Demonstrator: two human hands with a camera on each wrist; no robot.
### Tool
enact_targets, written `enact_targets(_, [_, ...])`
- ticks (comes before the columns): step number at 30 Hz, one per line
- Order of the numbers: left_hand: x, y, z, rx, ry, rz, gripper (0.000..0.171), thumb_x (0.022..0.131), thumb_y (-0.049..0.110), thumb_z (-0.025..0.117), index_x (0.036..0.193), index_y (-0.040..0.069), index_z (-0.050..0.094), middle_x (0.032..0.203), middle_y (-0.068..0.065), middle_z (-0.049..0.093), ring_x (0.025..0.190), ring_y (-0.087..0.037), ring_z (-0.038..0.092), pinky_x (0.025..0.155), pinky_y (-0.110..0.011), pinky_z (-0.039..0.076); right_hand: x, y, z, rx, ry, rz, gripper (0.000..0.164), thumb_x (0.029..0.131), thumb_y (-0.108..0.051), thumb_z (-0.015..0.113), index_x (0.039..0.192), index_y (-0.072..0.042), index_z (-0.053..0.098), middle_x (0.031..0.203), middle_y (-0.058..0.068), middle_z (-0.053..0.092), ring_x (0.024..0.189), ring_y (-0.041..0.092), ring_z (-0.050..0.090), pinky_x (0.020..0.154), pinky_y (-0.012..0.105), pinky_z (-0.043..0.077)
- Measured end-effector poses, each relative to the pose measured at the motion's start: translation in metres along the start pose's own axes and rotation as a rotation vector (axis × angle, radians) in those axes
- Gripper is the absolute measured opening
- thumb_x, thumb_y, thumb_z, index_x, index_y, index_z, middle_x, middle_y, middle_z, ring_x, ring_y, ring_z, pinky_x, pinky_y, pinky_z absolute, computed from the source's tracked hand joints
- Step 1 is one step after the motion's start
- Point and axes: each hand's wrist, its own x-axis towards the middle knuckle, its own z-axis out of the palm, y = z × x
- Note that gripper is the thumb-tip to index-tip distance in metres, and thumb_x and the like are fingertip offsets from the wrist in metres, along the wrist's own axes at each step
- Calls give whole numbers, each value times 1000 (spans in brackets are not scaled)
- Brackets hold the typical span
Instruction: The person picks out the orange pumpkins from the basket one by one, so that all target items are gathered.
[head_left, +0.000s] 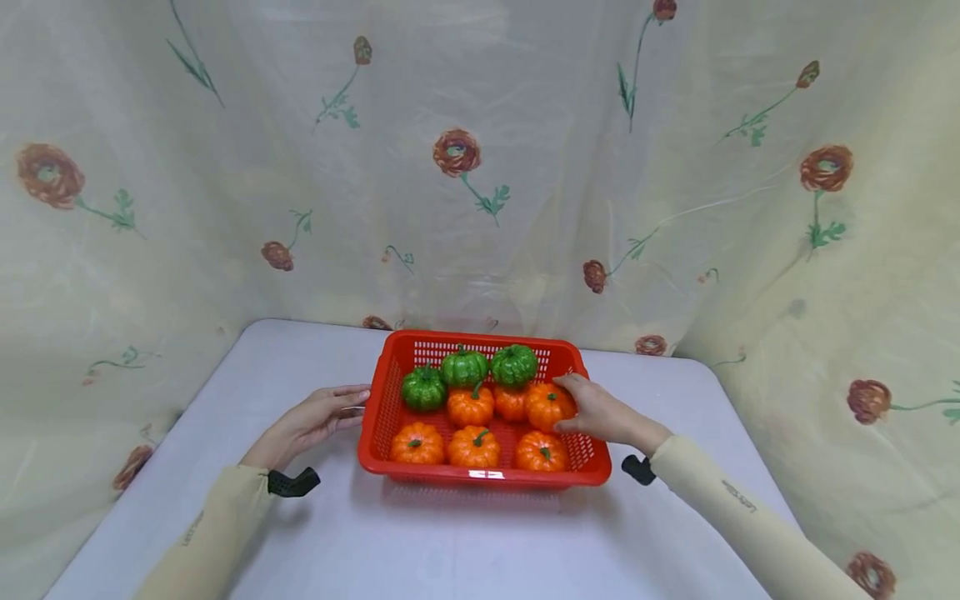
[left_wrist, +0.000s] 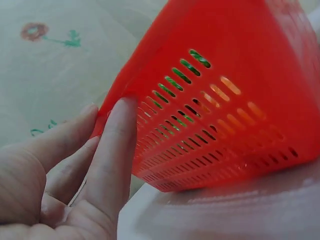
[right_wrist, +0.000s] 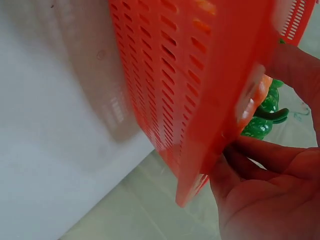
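Note:
A red slotted plastic basket sits on the table. My left hand is at its left side, fingers fairly straight and fingertips touching the rim; the left wrist view shows one finger lying against the outer wall. Reaching over the right rim, my right hand holds an orange pumpkin between thumb and fingers. In the right wrist view, the rim partly hides that pumpkin. Several other small orange pumpkins lie in the basket's front and middle, and three green pumpkins are toward its back and left.
The white table extends around the basket, which stands near its back edge. A pale flowered cloth hangs behind and along both sides. Black wrist mounts are worn below both hands, over beige sleeves.

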Motion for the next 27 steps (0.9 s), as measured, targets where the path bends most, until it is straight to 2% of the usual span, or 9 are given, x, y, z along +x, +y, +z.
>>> enact_targets(4, [3, -4, 0, -88, -43, 11, 65, 94, 19, 63, 147, -2, 31, 111, -4, 66, 99, -15, 67, 89, -27, 57, 3, -1, 0, -18, -1, 0, 74, 81, -21, 78, 139, 7, 42, 135, 24, 46, 118, 35, 52, 101, 53, 49])
enact_targets(8, [4, -9, 1, -132, -48, 24, 67, 95, 21, 62, 148, -2, 28, 117, -4, 62, 103, -15, 64, 94, -29, 55, 4, -4, 1, -30, 5, 6, 75, 80, -24, 80, 138, 6, 44, 131, 23, 46, 114, 33, 53, 100, 52, 50])
enact_targets(10, [4, -11, 2, -158, -30, 15, 68, 93, 23, 65, 148, 1, 31, 120, -4, 61, 106, -15, 63, 95, -29, 54, 5, -4, 1, -32, 1, 12, 74, 79, -25, 80, 137, 6, 45, 130, 23, 46, 113, 33, 53, 100, 52, 50])
enact_targets(15, [5, -16, 2, -214, -30, 23, 68, 93, 22, 65, 148, 3, 30, 125, -5, 58, 109, -15, 61, 97, -29, 53, 7, -2, 0, -51, -16, 41, 75, 79, -28, 80, 136, 7, 46, 136, 25, 46, 118, 35, 52, 103, 53, 48])
enact_targets(21, [8, -16, 4, -251, -41, 37, 65, 94, 18, 63, 147, 2, 30, 118, -5, 61, 103, -15, 64, 92, -27, 56, 10, -2, 1, -41, -28, 57, 77, 79, -30, 80, 138, 5, 45, 138, 25, 47, 120, 35, 51, 103, 53, 48])
enact_targets(24, [10, -16, 5, -241, -72, 51, 64, 96, 19, 60, 147, 1, 26, 118, -5, 61, 103, -14, 64, 93, -26, 55, 10, -2, 3, -22, -8, 66, 77, 78, -30, 80, 138, 2, 45, 137, 22, 47, 117, 32, 53, 100, 51, 50])
enact_targets(27, [9, -17, 5, -255, -72, 42, 64, 96, 18, 60, 147, 2, 26, 119, -6, 60, 104, -14, 64, 93, -26, 54, 9, -1, 8, -2, 13, 63, 76, 78, -32, 80, 138, 0, 45, 136, 20, 47, 115, 30, 54, 98, 49, 52])
